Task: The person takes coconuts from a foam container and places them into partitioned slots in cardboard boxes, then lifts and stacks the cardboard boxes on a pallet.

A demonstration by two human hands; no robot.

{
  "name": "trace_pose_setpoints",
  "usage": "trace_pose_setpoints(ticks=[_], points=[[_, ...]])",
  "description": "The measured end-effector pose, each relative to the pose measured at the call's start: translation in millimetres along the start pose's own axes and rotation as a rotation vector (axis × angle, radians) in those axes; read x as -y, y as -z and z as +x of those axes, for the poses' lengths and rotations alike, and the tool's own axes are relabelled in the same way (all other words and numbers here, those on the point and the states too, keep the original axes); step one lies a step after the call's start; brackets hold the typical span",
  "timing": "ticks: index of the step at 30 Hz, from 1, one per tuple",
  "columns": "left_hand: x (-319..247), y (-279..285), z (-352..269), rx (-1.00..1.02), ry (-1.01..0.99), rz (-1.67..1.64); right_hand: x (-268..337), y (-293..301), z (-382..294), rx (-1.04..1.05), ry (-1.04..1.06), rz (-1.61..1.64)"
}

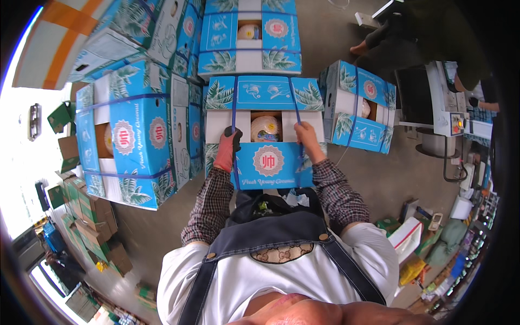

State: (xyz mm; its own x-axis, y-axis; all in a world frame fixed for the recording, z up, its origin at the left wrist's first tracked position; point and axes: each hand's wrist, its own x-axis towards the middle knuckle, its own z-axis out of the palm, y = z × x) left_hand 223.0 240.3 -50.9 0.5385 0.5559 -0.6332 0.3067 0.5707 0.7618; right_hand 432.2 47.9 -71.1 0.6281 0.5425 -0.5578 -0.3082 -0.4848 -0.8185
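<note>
In front of me is a blue and white cardboard carton (268, 97) printed with palm leaves. Two blue plastic straps run across it. Through the opening in its top, a wrapped coconut (266, 129) is visible. My left hand (228, 148), in a pink and black glove, grips the left strap (234, 101) at the carton's top edge. My bare right hand (308, 140) has its fingers closed around the right strap (295, 101), beside the opening.
Similar strapped cartons (142, 134) are stacked at left. Another carton (252, 61) lies beyond mine, and one (361, 97) sits tilted at right. A strapping machine (451, 97) stands at far right, near another person's hand (487, 105). Opened cardboard boxes (91, 215) cover floor at lower left.
</note>
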Motion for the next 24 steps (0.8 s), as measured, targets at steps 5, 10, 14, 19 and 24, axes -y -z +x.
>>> trace_pose_setpoints(ticks=[5,10,14,19,24], points=[[107,52,-18,0.08,0.281,-0.035,-100,-25,-28,0.084,-0.192,-0.007],[60,36,19,0.124,0.312,-0.153,-48,-4,12,0.205,-0.3,0.278],[21,-1,52,0.072,0.271,-0.205,-13,-26,33,0.115,-0.403,0.297],[71,-7,14,-0.194,-0.094,0.268,-58,-12,10,0.134,-0.244,0.31],[41,-24,-110,-0.086,-0.024,0.282,-37,20,-74,0.045,-0.38,0.534]])
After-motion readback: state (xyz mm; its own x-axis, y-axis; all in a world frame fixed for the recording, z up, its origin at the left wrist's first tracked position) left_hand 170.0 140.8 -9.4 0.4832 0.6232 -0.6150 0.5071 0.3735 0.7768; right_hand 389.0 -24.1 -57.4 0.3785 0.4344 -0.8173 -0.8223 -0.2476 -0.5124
